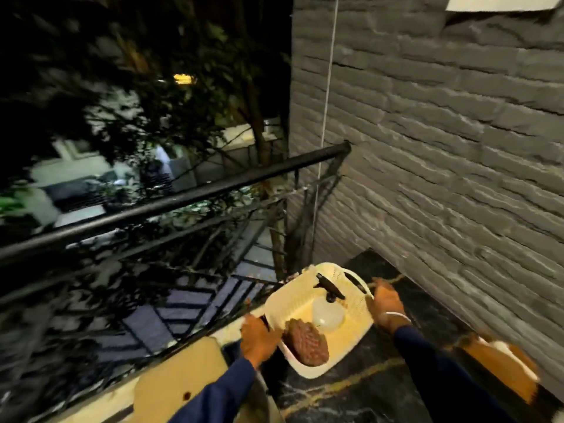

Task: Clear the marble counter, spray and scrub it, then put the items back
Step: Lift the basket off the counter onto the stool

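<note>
A cream plastic basket (293,296) sits over the dark marble counter (360,389) at the bottom centre. Inside it lie a clear spray bottle (328,314) with a black trigger head and a reddish-brown scrub pad (306,341). My left hand (258,338) grips the basket's near left rim. My right hand (387,305) holds the right side by its handle. Whether the basket rests on the counter or is lifted I cannot tell.
A grey brick wall (442,148) bounds the counter on the right. A black metal railing (183,198) runs along the left over a dark drop. A tan cardboard piece (180,383) lies at lower left; a blurred brown and white object (506,364) sits at lower right.
</note>
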Demonstrator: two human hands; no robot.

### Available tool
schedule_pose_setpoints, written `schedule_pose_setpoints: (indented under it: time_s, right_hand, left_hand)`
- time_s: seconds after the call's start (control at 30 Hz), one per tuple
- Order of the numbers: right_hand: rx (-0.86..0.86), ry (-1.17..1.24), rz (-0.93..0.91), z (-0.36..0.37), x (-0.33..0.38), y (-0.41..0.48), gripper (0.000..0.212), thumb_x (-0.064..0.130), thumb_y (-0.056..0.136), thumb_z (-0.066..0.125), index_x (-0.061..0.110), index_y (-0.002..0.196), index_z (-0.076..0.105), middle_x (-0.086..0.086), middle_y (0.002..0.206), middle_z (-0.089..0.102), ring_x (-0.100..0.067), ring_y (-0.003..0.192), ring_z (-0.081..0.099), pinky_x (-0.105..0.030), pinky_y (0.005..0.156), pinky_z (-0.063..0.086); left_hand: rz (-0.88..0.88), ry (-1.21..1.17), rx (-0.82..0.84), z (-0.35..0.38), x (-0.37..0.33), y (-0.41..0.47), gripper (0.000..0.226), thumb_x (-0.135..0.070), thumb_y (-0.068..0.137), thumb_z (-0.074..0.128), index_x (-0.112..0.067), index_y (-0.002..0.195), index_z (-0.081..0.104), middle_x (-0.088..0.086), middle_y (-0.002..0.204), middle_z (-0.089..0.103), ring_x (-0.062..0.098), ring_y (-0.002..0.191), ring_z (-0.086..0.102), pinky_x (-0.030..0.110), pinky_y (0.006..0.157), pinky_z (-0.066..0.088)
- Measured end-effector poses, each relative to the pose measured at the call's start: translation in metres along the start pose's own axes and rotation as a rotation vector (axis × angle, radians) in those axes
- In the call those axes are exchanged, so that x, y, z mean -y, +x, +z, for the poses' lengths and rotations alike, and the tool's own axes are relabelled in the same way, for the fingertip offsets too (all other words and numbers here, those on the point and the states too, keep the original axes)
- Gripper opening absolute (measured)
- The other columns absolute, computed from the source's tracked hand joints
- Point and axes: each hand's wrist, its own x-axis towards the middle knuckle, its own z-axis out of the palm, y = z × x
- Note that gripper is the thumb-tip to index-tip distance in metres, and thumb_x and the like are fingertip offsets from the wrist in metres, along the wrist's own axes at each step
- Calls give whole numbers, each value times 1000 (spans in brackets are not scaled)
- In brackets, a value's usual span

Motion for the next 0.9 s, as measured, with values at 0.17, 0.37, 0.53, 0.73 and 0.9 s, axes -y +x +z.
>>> schedule_pose_setpoints:
  time_s: [0.17, 0.37, 0.53, 0.73, 0.9]
  right_hand:
    - [123, -35, 43, 6, 3, 73, 56, 27, 93, 58, 6, 142, 39, -20, 138, 51, -35, 125, 51, -42, 103, 43]
    - [264, -217, -156, 15, 47, 91, 13, 19, 93, 57, 17, 95, 70, -11, 103, 70, -24, 88, 63, -39, 86, 53]
    - [375, -108, -382, 46, 116, 69, 10, 24, 89, 65, 22, 93, 73, -5, 95, 74, -21, 88, 68, -38, 79, 54]
    - [463, -144, -454, 140, 215, 21, 30, 21, 83, 70, 9, 110, 67, -11, 108, 70, -31, 102, 66, -34, 82, 49]
    - [473, -207, -449, 236, 259, -8, 42, 36, 88, 55, 5, 116, 64, -11, 110, 65, -27, 105, 63, -20, 86, 44]
  left_hand:
    - [-254, -424, 331, 19, -2, -10, 36, -37, 84, 74, -14, 109, 62, 10, 111, 67, 31, 94, 71, 49, 77, 61]
    - [-180, -285, 201, 45, 61, 54, 48, -29, 66, 48, -15, 109, 65, 13, 103, 71, 31, 82, 73, 48, 63, 62]
    - [-184, -328, 112, -79, 75, 9, 37, -26, 75, 59, -4, 103, 66, 20, 97, 72, 37, 80, 73, 53, 69, 61]
    - [-214, -242, -15, -224, 139, 1, 34, -28, 71, 63, -1, 88, 72, 23, 85, 73, 35, 73, 73, 54, 65, 60]
    - [-249, -112, -28, -275, 221, 42, 21, -17, 80, 61, -7, 95, 71, 14, 95, 73, 29, 82, 70, 44, 66, 60]
